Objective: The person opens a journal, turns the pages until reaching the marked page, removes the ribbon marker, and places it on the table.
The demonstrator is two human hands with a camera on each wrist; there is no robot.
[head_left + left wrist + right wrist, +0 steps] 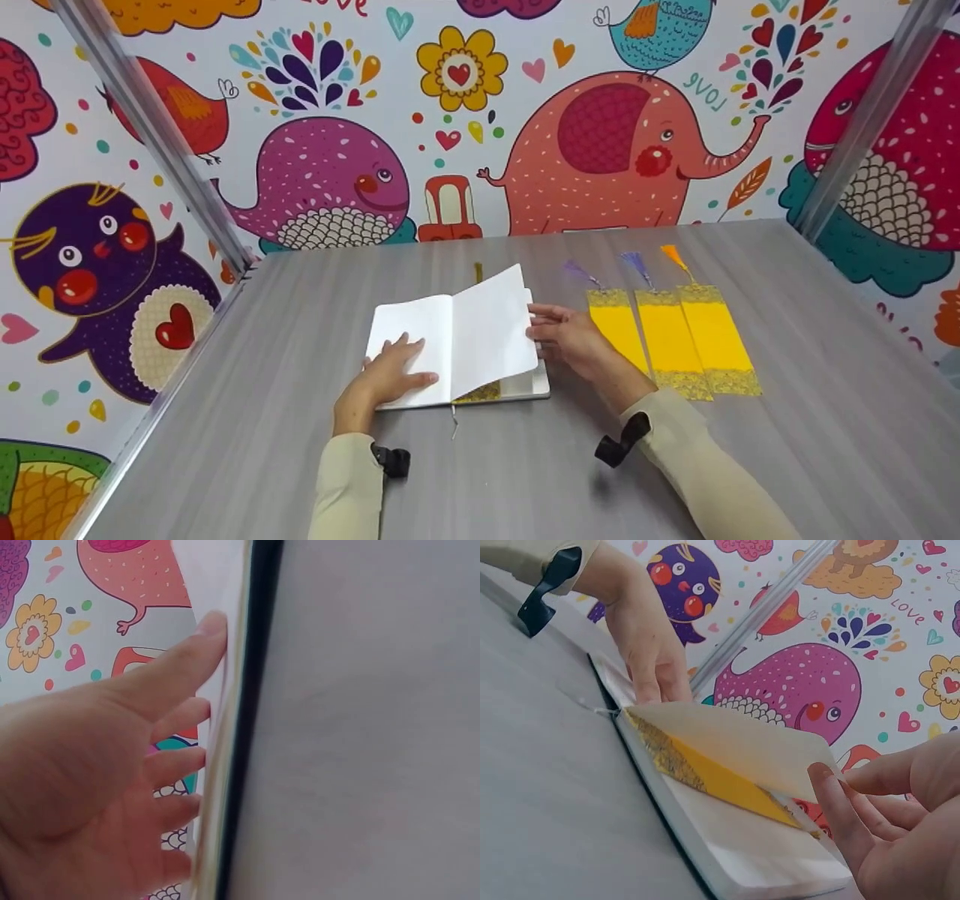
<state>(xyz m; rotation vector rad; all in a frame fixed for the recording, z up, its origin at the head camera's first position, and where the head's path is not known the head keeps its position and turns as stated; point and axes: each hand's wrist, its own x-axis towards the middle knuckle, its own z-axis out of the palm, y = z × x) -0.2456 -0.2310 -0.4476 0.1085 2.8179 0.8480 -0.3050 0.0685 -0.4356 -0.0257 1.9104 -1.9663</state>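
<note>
An open notebook (411,319) lies on the table with blank white pages. My left hand (391,373) rests on its left page, fingers spread; the left wrist view shows the fingertips (214,624) against the paper. At the right side, my right hand (576,341) pinches the outer edge of a lifted page (757,742) between thumb and finger. Beneath that raised page a yellow bookmark (731,784) with a patterned gold end lies along the inner fold. Most of this bookmark is hidden in the head view, where its olive tassel (478,271) pokes out at the top.
Right of the notebook lie three yellow tasselled bookmarks, a left one (616,322), a middle one (670,337) and a right one (718,337); the latter two touch. A thin ribbon (454,424) hangs from the notebook's bottom. A cartoon-printed wall (465,157) borders the grey table (480,487).
</note>
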